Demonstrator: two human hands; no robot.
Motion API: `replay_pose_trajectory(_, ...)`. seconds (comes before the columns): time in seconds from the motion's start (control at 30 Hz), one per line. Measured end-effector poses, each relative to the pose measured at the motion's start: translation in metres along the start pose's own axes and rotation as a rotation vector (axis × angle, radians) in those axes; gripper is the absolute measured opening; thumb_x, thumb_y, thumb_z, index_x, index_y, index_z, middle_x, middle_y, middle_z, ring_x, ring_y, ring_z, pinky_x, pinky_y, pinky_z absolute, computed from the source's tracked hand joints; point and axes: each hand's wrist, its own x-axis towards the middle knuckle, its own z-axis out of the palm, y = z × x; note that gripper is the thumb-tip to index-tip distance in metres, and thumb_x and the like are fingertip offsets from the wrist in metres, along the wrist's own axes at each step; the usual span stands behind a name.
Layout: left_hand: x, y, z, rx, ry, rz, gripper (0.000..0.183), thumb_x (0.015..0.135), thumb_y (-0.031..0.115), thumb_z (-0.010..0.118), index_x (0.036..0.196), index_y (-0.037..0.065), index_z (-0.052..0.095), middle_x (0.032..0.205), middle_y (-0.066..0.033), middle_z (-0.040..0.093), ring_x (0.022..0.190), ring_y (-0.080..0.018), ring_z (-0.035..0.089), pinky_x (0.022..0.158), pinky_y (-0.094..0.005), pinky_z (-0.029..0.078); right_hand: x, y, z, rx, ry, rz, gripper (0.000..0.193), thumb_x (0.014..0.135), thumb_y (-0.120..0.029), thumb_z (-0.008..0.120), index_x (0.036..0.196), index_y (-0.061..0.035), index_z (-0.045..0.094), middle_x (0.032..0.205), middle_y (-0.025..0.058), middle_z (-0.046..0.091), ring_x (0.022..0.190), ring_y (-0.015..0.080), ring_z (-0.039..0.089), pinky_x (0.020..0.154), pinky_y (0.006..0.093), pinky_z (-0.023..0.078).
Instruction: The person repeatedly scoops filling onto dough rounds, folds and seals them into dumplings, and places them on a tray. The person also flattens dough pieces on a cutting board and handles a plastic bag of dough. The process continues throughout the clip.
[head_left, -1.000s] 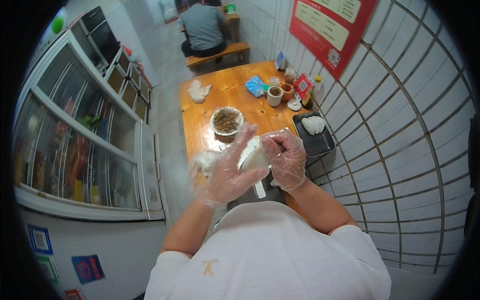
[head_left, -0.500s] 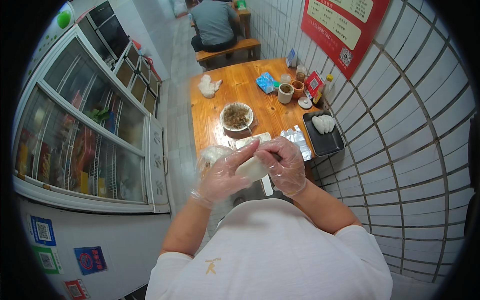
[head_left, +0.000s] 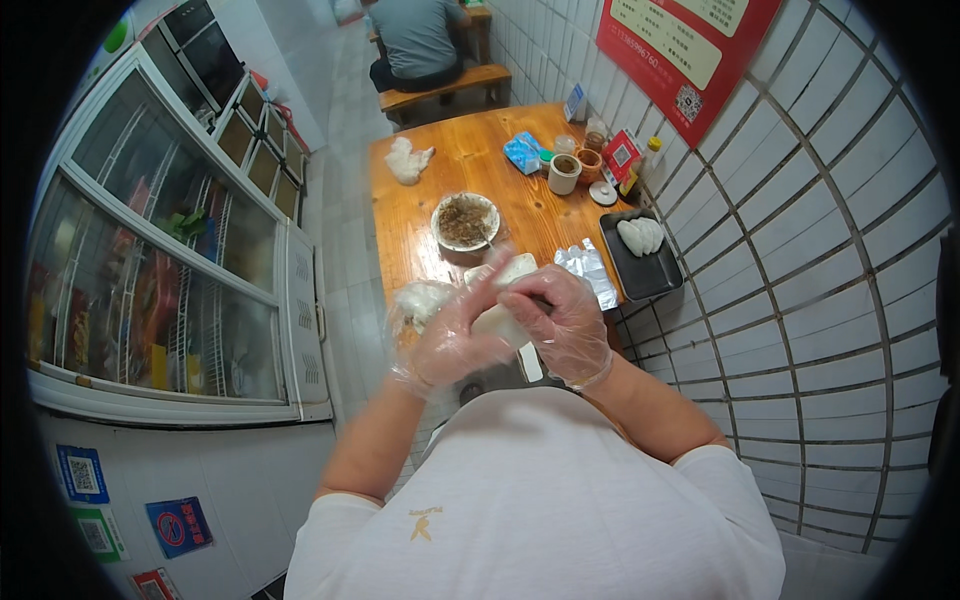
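Between my two hands, just above the near edge of the table, is a piece of smooth white dough (head_left: 503,324), partly hidden by fingers. My left hand (head_left: 448,340), in a clear plastic glove and smeared by motion, cradles it between thumb and raised fingers. Gloved too, my right hand (head_left: 563,325) pinches the dough's right side with thumb and curled fingers. Beyond them stands a white bowl (head_left: 437,232) of brown minced filling with a spoon in it. White dough in a plastic bag (head_left: 422,300) lies beside my left hand.
A black tray (head_left: 650,280) with several white oval pieces sits at the table's right edge, near a silvery packet (head_left: 588,268). Jars (head_left: 564,175), a blue packet (head_left: 522,152) and a crumpled white bag (head_left: 407,160) stand farther back. A glass-door fridge (head_left: 160,260) is left; a tiled wall, right.
My left fingers have lifted and shifted over the dough, which is now more covered. My right hand stays on it. The whole view has shifted slightly.
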Motion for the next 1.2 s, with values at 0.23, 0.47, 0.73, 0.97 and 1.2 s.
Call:
replay_pose_trajectory(0.23,-0.011,0.005,0.001,0.131,0.079,-0.144,0.069,0.081,0.015,0.085,0.142,0.002,0.055,0.122,-0.0101,0.069,0.11,-0.0156,0.065,0.095,-0.0314,0.053,0.0,-0.006,-0.04,0.245,-0.067,-0.194,0.055,0.108,-0.05,0.036,0.112,-0.0042,0.066,0.115,0.0158,0.064,0.114,0.0317,0.06,0.099,0.0421,0.047)
replay_pose_trajectory(0.47,-0.012,0.002,0.003,0.107,0.11,-0.107,0.048,0.082,0.014,0.085,0.124,-0.001,0.068,0.111,-0.0095,0.071,0.102,-0.0152,0.067,0.086,-0.0299,0.054,-0.01,-0.005,-0.046,-0.066,-0.184,-0.294,0.048,0.102,-0.05,0.054,0.109,-0.0072,0.075,0.133,0.0175,0.061,0.129,0.038,0.053,0.108,0.0492,0.043)
replay_pose_trajectory(0.73,-0.011,0.002,0.011,0.119,0.156,-0.107,0.037,0.084,0.012,0.082,0.117,-0.001,0.071,0.104,-0.0087,0.071,0.095,-0.0141,0.067,0.083,-0.029,0.054,-0.01,-0.01,-0.049,-0.203,-0.141,-0.356,0.03,0.1,-0.035,0.062,0.104,-0.0087,0.075,0.123,0.0157,0.066,0.118,0.0377,0.06,0.102,0.0466,0.049)
replay_pose_trajectory(0.97,-0.011,-0.003,0.02,-0.021,0.265,-0.065,0.024,0.086,0.009,0.079,0.107,0.001,0.076,0.104,-0.0075,0.071,0.097,-0.0143,0.066,0.087,-0.0282,0.053,-0.015,-0.005,-0.056,0.008,-0.024,-0.156,0.03,0.095,-0.027,0.071,0.115,-0.006,0.07,0.106,0.0123,0.068,0.091,0.0251,0.066,0.081,0.0363,0.053)
replay_pose_trajectory(1.2,-0.01,-0.009,0.028,-0.323,0.325,-0.167,0.016,0.091,0.012,0.073,0.097,-0.003,0.076,0.108,-0.0081,0.067,0.1,-0.0155,0.063,0.087,-0.0301,0.053,-0.029,-0.008,-0.033,0.053,-0.114,0.125,0.029,0.094,-0.027,0.075,0.109,-0.0027,0.072,0.083,0.0021,0.061,0.068,0.0109,0.054,0.06,0.0256,0.046)
